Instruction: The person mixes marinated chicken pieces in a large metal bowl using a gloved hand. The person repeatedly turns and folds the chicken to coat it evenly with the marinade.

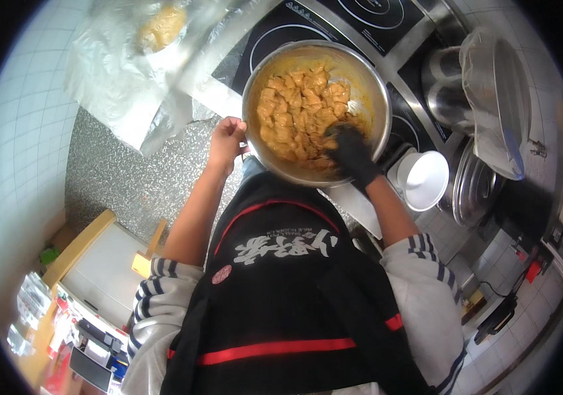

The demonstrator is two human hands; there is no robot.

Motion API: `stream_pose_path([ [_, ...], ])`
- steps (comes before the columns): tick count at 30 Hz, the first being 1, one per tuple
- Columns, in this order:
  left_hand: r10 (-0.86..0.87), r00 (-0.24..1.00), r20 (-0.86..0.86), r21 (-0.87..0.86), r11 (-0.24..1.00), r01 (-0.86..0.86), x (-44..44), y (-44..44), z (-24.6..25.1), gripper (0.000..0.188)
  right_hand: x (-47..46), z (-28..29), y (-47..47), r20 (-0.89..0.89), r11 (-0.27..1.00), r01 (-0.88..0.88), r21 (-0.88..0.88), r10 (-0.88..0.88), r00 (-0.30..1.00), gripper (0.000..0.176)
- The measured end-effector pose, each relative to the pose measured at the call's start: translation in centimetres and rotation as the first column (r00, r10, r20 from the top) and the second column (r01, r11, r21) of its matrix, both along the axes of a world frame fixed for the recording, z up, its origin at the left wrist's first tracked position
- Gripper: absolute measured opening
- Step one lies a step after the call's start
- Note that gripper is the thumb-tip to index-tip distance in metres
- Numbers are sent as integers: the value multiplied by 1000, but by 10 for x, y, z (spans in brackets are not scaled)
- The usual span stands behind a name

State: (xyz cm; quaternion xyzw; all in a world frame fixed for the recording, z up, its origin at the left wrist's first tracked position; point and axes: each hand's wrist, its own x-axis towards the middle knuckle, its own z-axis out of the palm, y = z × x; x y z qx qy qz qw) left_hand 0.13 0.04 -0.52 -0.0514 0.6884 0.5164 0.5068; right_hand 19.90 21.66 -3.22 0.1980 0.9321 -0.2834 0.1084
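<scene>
A wide stainless-steel mixing bowl (368, 81) sits in front of my apron at the edge of the cooktop. Inside lie many pieces of what looks like raw meat (288, 116), coated in an orange-yellow marinade that also smears the inner wall. My bare left hand (227, 137) grips the bowl's left rim, thumb on top. In a black glove, my right hand (353, 150) reaches over the near right rim into the meat. It is blurred, its fingertips are partly buried, and whether they close on a piece is hidden.
Black induction hobs (266, 47) extend behind the bowl. To the right stand a white plastic tub (427, 180), a steel pot (442, 91), a metal lid (479, 185) and a large plastic-covered metal vessel (499, 98). A clear plastic sheet (113, 94) with a yellowish lump (163, 27) lies at far left.
</scene>
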Motion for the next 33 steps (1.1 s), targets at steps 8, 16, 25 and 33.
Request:
stream_pose_path([
  [8, 50, 999, -18, 10, 999, -50, 1, -1, -2, 7, -65, -7, 1, -67, 919, 140, -369, -177, 982, 47],
  [16, -21, 1000, -19, 5, 1000, 22, -2, 0, -2, 9, -34, 3, -5, -140, 975, 224, 8, -221, 965, 66],
  [25, -8, 1000, -8, 0, 1000, 8, -1, 1, 0, 8, -24, 12, -22, -24, 992, -77, 101, 79, 997, 52],
  [33, 13, 1000, -12, 21, 1000, -13, 0, -2, -1, 9, -60, -21, 2, -241, 978, 22, -207, -73, 968, 49],
])
